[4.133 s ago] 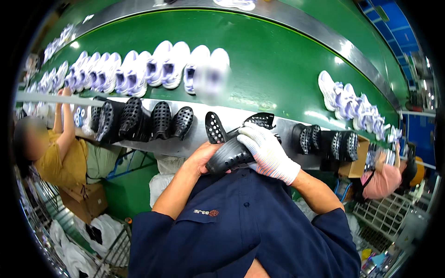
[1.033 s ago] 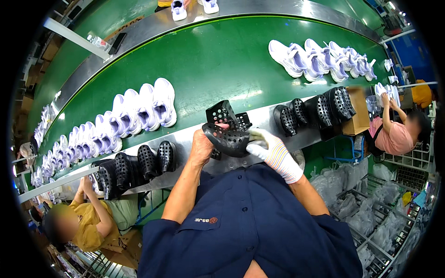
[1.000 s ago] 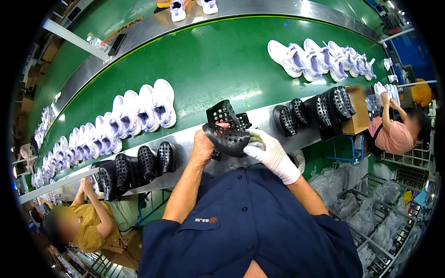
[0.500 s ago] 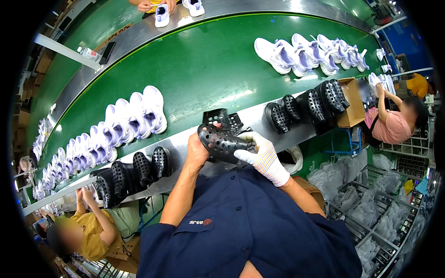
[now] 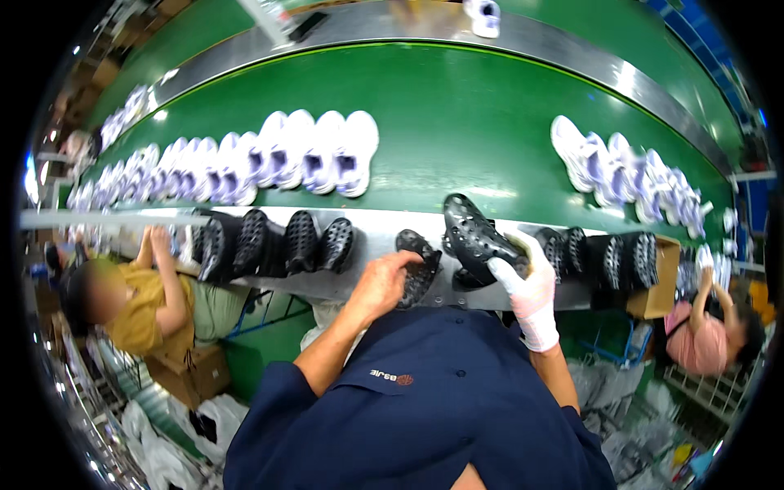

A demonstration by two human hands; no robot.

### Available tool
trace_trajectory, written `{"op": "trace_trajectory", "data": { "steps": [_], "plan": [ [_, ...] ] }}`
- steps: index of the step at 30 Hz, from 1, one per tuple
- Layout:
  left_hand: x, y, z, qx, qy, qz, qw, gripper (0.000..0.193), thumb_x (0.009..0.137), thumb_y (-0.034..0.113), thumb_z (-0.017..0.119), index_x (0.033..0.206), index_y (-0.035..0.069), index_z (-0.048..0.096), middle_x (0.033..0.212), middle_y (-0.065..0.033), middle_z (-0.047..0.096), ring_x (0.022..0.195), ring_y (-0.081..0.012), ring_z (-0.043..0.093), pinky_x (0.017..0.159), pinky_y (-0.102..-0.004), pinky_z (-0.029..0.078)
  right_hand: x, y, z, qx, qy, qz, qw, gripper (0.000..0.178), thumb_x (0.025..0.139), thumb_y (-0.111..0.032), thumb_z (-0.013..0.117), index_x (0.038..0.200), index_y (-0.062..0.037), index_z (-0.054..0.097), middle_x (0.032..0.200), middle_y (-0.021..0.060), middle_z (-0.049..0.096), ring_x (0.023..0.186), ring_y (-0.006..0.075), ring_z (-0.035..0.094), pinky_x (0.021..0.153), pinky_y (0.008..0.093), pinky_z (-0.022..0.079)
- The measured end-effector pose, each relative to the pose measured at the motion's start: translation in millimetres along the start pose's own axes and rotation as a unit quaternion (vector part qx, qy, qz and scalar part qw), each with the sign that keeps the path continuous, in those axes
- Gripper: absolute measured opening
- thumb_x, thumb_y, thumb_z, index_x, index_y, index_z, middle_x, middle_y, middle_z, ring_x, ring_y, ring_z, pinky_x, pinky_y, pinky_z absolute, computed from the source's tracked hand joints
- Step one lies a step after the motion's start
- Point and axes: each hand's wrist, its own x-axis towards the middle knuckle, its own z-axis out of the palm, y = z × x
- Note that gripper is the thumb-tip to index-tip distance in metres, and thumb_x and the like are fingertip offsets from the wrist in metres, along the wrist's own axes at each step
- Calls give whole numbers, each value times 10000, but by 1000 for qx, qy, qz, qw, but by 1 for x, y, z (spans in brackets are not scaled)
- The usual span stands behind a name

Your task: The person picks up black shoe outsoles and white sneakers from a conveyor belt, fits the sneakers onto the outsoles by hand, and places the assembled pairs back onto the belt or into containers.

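My gloved right hand (image 5: 531,282) grips a black perforated plastic shoe form (image 5: 478,237) by one end, its other end tilted up toward the green belt. My bare left hand (image 5: 382,282) has its fingers on the edge of a second black perforated shoe form (image 5: 418,269) at the metal ledge (image 5: 371,253). The fingers look pinched on it, though their undersides are hidden. Another dark piece shows partly beneath the right-hand form.
Black perforated forms stand along the ledge at left (image 5: 300,241) and right (image 5: 612,261), beside a cardboard box (image 5: 657,278). White-lilac sneakers (image 5: 347,155) line the green belt (image 5: 457,106). Co-workers sit at the left (image 5: 135,302) and right (image 5: 698,335).
My left hand has left the form in my right hand and moved left to a second form on the ledge. The right hand keeps its hold. The whole view has swung round.
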Motion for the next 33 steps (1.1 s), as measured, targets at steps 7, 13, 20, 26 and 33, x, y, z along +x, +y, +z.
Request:
{"op": "trace_trajectory", "data": {
  "steps": [7,13,20,26,33],
  "plan": [
    [-86,-41,-6,46,115,-107,986,268,895,26,528,1082,35,720,986,-245,718,946,-443,685,847,-496,535,41,-9,134,-184,-213,-69,957,507,815,-299,805,1232,-39,679,1061,170,743,968,301,719,870,386,554],
    [-144,-75,-10,91,155,-219,959,262,878,4,526,1055,33,717,989,-255,726,955,-434,699,843,-506,549,40,-20,193,-227,-230,-79,943,503,844,-342,780,1224,-31,673,987,208,734,861,298,708,813,392,551],
    [-161,-83,-18,58,183,-236,953,309,879,-10,542,1143,44,694,1000,-262,725,961,-459,690,848,-518,545,29,-36,275,-285,-289,-100,908,571,928,-495,650,1246,-22,643,1159,249,697,1089,415,666,930,489,528],
    [-157,-89,-29,-63,189,-213,957,252,916,47,624,1160,12,674,1012,-220,730,936,-333,716,838,-425,542,41,11,285,-133,-320,-176,921,453,994,-366,635,1282,-16,632,1060,264,708,1013,437,674,900,467,522],
    [-126,-65,-30,-243,212,-152,934,167,958,17,620,1106,-16,691,959,-75,734,871,-161,665,796,-296,518,54,-17,168,-230,-375,149,886,559,1024,-527,561,1150,0,700,813,78,697,606,133,595,544,303,462]
  ]
}}
